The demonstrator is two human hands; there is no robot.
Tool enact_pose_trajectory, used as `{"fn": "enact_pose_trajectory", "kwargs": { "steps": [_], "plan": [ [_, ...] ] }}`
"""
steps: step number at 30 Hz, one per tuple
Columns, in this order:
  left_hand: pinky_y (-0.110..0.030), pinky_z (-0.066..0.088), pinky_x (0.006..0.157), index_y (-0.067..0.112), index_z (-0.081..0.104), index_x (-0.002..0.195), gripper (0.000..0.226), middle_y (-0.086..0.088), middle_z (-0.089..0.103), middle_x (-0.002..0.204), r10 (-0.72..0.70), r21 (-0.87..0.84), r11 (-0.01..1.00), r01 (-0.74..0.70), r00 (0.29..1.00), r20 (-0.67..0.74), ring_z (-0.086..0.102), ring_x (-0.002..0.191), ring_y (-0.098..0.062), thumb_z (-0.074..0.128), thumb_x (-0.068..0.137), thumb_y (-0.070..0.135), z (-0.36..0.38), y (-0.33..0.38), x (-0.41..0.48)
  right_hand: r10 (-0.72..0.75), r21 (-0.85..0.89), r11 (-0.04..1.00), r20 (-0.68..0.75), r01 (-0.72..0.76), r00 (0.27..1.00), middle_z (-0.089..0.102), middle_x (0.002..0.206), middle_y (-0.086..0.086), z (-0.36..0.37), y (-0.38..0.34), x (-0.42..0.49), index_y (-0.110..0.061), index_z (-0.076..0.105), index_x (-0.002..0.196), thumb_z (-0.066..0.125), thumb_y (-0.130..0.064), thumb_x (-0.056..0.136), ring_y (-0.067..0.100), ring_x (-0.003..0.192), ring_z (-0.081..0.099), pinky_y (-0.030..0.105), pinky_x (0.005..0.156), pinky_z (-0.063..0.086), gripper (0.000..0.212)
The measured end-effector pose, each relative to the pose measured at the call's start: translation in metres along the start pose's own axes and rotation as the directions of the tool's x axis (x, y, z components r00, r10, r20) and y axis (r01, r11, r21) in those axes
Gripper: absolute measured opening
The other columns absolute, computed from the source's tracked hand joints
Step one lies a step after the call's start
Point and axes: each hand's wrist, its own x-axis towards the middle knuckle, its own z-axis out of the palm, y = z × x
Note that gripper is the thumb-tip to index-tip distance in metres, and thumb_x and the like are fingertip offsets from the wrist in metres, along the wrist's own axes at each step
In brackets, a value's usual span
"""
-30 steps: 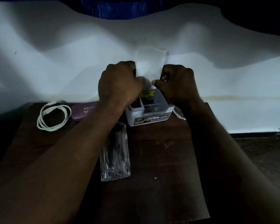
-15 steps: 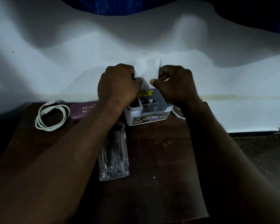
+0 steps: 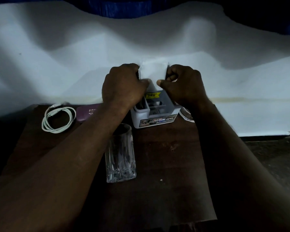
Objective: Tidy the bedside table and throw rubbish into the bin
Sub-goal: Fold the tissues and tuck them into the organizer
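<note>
A small white sheet of paper or tissue [image 3: 153, 69] is held up between both hands above the back of the dark wooden bedside table [image 3: 166, 173]. My left hand [image 3: 124, 86] pinches its left edge and my right hand [image 3: 186, 86] pinches its right edge, thumbs on the near side. Just below them stands a grey compartment organiser [image 3: 155, 116] with a yellow label and the word OPEL on its front.
An empty cut-glass tumbler [image 3: 120, 154] stands under my left forearm. A coiled white cable [image 3: 58, 118] and a purple case [image 3: 87, 113] lie at the back left. A clear round object [image 3: 187, 115] peeks out right of the organiser. A white sheet [image 3: 57, 64] covers the bed behind.
The white sheet between my hands shows shorter than a second ago; both hands have stayed above the organiser, gripping its edges.
</note>
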Motion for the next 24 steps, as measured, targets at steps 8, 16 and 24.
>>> {"fn": "enact_pose_trajectory", "kwargs": {
  "steps": [8,16,24],
  "plan": [
    [-0.034,0.050,0.075,0.027,0.046,0.140,0.065,-0.003,0.074,0.098,-0.002,-0.052,0.999,0.002,1.000,-0.009,0.069,0.098,-0.029,0.070,0.082,0.043,-0.027,0.010,-0.043,0.144,0.044,0.989,-0.088,-0.141,0.986,0.072,0.095,-0.009,-0.024,-0.029,-0.017,-0.028,0.066,0.101,0.077,-0.046,0.082,0.014,0.095,0.068,0.023,0.076,0.048,0.028],
    [-0.041,0.054,0.078,0.024,0.055,0.127,0.049,-0.006,0.070,0.106,-0.057,0.008,0.998,0.057,0.995,0.076,0.065,0.103,-0.033,0.069,0.082,0.035,-0.071,0.003,-0.113,0.149,-0.009,0.988,-0.131,-0.152,0.980,0.074,0.095,-0.006,-0.072,-0.058,-0.099,-0.024,0.065,0.102,0.072,-0.045,0.086,0.018,0.089,0.070,0.027,0.076,0.049,0.027],
    [-0.043,0.042,0.090,0.024,0.059,0.116,0.044,-0.006,0.064,0.113,-0.007,0.222,0.975,-0.021,0.992,0.124,0.055,0.105,-0.033,0.050,0.083,0.051,-0.084,-0.001,-0.180,0.232,0.000,0.972,0.168,-0.235,0.958,0.074,0.086,-0.013,-0.055,-0.058,-0.194,-0.032,0.064,0.084,0.082,-0.041,0.078,0.013,0.093,0.072,0.033,0.086,0.057,0.021]
  ]
}}
